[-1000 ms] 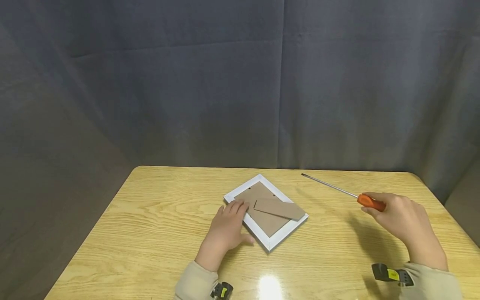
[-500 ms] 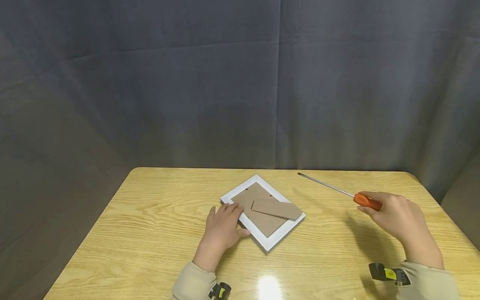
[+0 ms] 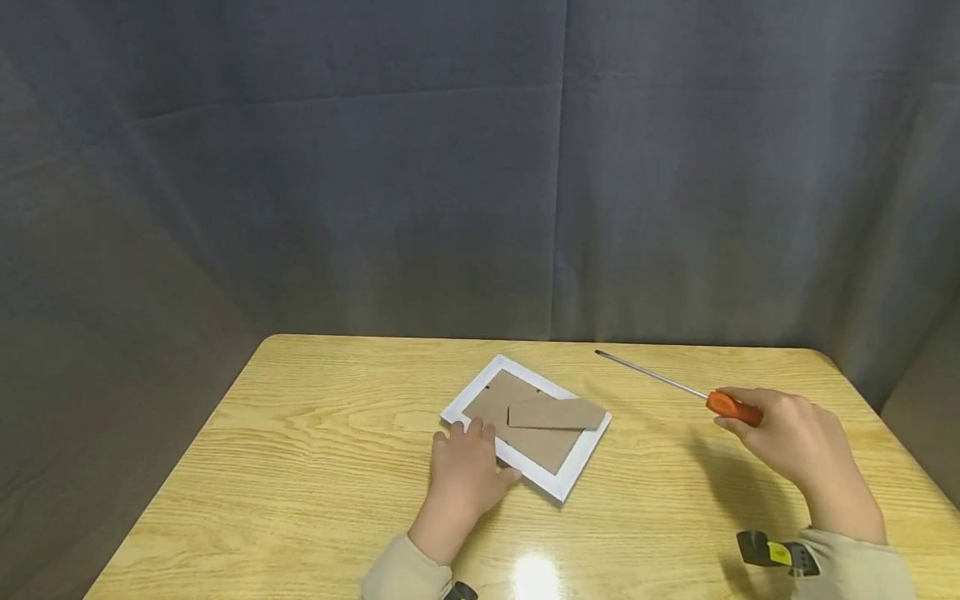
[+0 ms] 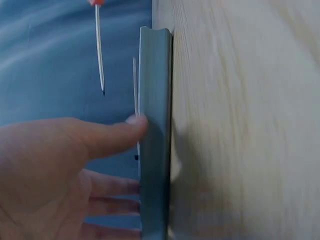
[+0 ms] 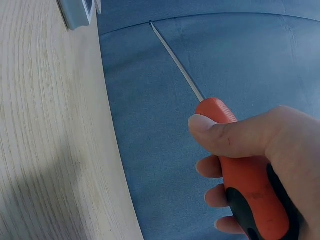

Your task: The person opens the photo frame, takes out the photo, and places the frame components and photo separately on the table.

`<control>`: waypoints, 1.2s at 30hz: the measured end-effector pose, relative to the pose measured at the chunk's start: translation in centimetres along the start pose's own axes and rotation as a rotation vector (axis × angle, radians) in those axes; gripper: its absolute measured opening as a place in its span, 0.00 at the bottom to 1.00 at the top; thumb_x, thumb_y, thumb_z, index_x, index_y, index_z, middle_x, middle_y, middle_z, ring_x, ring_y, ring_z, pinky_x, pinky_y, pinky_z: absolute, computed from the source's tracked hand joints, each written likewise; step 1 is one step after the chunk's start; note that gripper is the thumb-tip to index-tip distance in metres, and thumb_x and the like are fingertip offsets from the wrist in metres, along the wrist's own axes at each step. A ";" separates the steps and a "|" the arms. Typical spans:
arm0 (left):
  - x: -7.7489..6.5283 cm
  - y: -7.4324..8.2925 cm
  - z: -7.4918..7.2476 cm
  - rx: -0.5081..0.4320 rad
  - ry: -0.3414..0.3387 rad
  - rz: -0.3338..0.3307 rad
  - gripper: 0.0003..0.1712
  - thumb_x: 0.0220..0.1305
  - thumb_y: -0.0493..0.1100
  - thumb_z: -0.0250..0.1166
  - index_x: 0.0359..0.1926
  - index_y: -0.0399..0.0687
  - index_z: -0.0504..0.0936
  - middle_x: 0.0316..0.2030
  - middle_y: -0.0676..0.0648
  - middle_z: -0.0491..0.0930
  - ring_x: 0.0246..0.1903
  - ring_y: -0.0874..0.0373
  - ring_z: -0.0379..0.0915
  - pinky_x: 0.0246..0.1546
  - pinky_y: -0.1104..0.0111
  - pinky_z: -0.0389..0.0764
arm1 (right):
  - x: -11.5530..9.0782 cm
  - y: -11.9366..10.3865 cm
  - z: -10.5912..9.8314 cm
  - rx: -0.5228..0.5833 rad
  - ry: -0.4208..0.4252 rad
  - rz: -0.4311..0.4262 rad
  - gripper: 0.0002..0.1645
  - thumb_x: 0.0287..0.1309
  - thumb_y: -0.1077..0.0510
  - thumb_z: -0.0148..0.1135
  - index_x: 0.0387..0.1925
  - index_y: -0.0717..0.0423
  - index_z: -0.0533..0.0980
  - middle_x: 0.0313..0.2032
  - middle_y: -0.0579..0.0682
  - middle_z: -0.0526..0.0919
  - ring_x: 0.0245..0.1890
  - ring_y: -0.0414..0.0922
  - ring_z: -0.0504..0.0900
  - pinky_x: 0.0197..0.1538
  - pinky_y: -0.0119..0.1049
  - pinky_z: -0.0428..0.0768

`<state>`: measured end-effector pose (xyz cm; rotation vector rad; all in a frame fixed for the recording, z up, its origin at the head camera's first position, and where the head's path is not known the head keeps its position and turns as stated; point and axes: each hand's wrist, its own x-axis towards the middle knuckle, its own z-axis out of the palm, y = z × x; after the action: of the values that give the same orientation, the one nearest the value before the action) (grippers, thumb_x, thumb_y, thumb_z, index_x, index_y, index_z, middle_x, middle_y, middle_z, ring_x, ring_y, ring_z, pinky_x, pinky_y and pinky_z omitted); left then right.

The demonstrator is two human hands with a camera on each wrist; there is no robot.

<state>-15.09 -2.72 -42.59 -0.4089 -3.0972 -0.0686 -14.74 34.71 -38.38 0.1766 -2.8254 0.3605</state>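
Observation:
A white picture frame [image 3: 573, 471] lies face down on the wooden table, its brown backing board [image 3: 491, 404] upward. The board's brown stand flap [image 3: 558, 413] points to the right, partly raised. My left hand [image 3: 468, 467] touches the frame's near left side with spread, fairly straight fingers; in the left wrist view the thumb [image 4: 115, 137] lies against its edge. Off to the right, my right hand [image 3: 798, 442] grips a screwdriver by its orange and black handle [image 5: 252, 192]. Its long metal shaft [image 3: 652, 373] points up and left, raised above the table, tip beyond the frame's right corner.
The light wooden table [image 3: 300, 467] ends at a straight back edge with rounded corners. Behind it hangs a dark grey-blue curtain [image 3: 420, 208], which continues down the left side. Black bands with yellow marks sit at the wrists.
The picture frame has turned counterclockwise on the table, its near corner swinging right. My left hand has shifted right along with it. The right hand and screwdriver stay nearly still.

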 end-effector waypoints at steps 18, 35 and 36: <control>0.5 -2.8 -0.6 -0.286 -0.017 0.090 0.36 0.62 0.55 0.69 0.63 0.38 0.75 0.63 0.40 0.73 0.63 0.43 0.67 0.60 0.48 0.70 | 0.0 -0.1 0.0 -0.007 -0.010 0.000 0.23 0.49 0.52 0.76 0.48 0.55 0.84 0.30 0.54 0.85 0.23 0.46 0.74 0.21 0.40 0.66; 1.1 -4.1 0.8 -0.348 -0.014 0.049 0.44 0.59 0.54 0.71 0.68 0.32 0.69 0.71 0.32 0.60 0.69 0.39 0.57 0.64 0.46 0.66 | -0.1 -0.1 0.1 0.005 -0.003 0.001 0.24 0.49 0.51 0.76 0.49 0.54 0.84 0.36 0.59 0.87 0.26 0.50 0.79 0.21 0.43 0.69; 1.1 -4.0 0.8 -0.347 -0.009 0.044 0.44 0.59 0.54 0.71 0.67 0.32 0.69 0.71 0.32 0.60 0.69 0.39 0.58 0.63 0.46 0.67 | -0.1 -0.1 0.2 0.005 -0.001 0.001 0.24 0.49 0.51 0.76 0.49 0.54 0.84 0.36 0.59 0.87 0.26 0.51 0.80 0.21 0.43 0.69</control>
<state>-17.24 -6.30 -43.54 -0.4841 -3.0817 -0.6098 -14.71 34.59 -38.54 0.1771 -2.8255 0.3680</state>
